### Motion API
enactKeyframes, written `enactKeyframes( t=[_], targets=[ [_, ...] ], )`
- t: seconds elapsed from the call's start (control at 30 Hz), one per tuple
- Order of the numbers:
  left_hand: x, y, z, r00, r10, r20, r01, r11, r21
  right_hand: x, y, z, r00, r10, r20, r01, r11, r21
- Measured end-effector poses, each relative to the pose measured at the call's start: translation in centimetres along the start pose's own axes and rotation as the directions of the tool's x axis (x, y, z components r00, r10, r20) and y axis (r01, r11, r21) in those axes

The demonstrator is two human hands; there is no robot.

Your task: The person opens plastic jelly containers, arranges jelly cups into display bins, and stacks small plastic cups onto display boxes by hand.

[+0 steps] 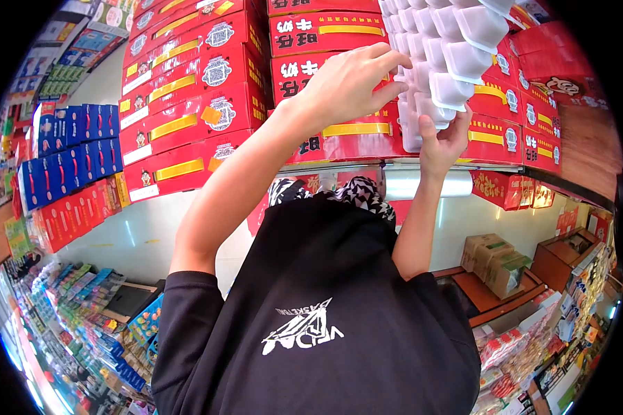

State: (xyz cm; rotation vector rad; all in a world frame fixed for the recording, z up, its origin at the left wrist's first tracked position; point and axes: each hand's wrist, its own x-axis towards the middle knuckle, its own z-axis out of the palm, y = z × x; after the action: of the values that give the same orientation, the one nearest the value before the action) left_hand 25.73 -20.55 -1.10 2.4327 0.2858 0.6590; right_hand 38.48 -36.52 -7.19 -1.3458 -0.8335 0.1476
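Observation:
A stack of white plastic trays with rows of cup-shaped pockets [436, 48] stands on end at the upper right, against red cartons [346, 90]. My left hand [356, 79] is at the left side of the trays, fingers bent and apart, with the fingertips by the pockets. At the lower end of the trays, my right hand [444, 142] grips the bottom edge, thumb on the near side and the other fingers partly hidden behind the plastic.
Red cartons with yellow strips [180, 124] are piled at the left. Beside them stand blue boxes [73, 162]. A clear plastic roll [429, 184] lies below the trays. Brown cardboard boxes [495, 263] sit at the lower right, near shelves of packaged goods [104, 325].

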Motion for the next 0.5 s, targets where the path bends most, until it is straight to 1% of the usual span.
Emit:
enactKeyframes(
  t=[0.27, 0.5],
  targets=[
    [0.01, -0.21, 0.24, 1.000, 0.016, -0.022, -0.016, 1.000, 0.011, -0.12, 0.02, -0.05, 1.000, -0.007, 0.003, 0.007, 1.000, 0.025],
    [0.04, -0.10, 0.05, 1.000, 0.010, -0.011, -0.010, 1.000, 0.011, -0.14, 0.01, 0.01, 1.000, -0.004, -0.009, 0.004, 0.999, 0.050]
  ],
)
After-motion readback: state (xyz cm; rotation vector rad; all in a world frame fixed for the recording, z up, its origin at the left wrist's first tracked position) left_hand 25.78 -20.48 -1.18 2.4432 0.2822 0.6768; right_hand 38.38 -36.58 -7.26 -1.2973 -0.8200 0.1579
